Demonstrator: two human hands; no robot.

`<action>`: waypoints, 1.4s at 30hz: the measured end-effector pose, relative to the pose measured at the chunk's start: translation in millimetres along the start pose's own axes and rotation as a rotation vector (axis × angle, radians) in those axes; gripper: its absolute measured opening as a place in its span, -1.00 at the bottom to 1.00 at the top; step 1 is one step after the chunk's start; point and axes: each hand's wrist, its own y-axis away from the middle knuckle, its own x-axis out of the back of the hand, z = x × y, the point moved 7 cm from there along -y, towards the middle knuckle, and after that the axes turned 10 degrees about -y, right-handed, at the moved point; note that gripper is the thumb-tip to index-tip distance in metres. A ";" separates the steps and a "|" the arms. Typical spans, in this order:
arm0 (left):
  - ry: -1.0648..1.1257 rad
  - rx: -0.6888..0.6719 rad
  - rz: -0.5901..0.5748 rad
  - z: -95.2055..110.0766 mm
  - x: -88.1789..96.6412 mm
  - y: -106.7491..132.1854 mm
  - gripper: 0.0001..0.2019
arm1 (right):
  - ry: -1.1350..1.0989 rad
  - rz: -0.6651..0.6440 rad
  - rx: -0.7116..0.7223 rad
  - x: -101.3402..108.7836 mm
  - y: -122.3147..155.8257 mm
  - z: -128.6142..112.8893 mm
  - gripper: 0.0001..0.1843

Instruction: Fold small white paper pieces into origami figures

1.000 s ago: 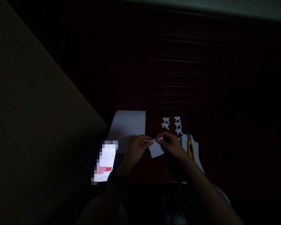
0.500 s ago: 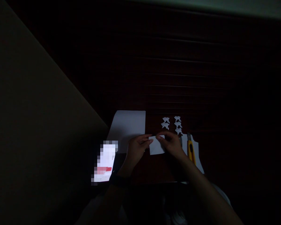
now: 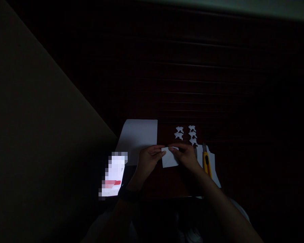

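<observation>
Between my hands is a small square of white paper (image 3: 170, 160), lifted a little over the dark table. My left hand (image 3: 148, 160) pinches its upper left corner between thumb and fingers. At the top edge, my right hand (image 3: 186, 156) grips the paper, its thumb on the near face and its fingers behind. Beyond the hands lie several small folded white paper figures in two columns, a left column (image 3: 179, 133) and a right column (image 3: 192, 134).
A larger white sheet (image 3: 139, 135) lies at the left, with a lit, pixelated screen (image 3: 114, 173) nearer me. At the right, a yellow box cutter (image 3: 206, 163) rests on white paper sheets (image 3: 216, 168). A wall (image 3: 45, 118) slants along the left; the scene is dim.
The fingers of my right hand have shifted slightly down along the paper's top edge. Both hands keep hold of the paper, and everything else lies as before.
</observation>
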 end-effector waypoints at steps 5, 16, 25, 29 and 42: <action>-0.026 -0.014 0.015 0.5 0.7 -0.1 -0.73 | 0.006 0.012 0.005 1.4 0.5 -0.1 -0.77; -0.029 -0.028 0.012 1.9 0.7 -0.1 -0.78 | -0.003 0.034 0.000 2.0 -0.6 2.3 -0.78; -0.009 -0.001 0.012 2.7 0.5 1.6 -0.77 | 0.000 0.040 -0.025 3.0 0.0 1.4 -0.78; -0.007 0.003 -0.003 2.4 -0.3 1.8 -0.76 | -0.001 0.036 -0.026 2.9 0.6 0.5 -0.78; -0.008 -0.005 -0.009 2.6 -0.1 1.3 -0.77 | -0.001 0.043 -0.017 3.6 0.3 1.9 -0.78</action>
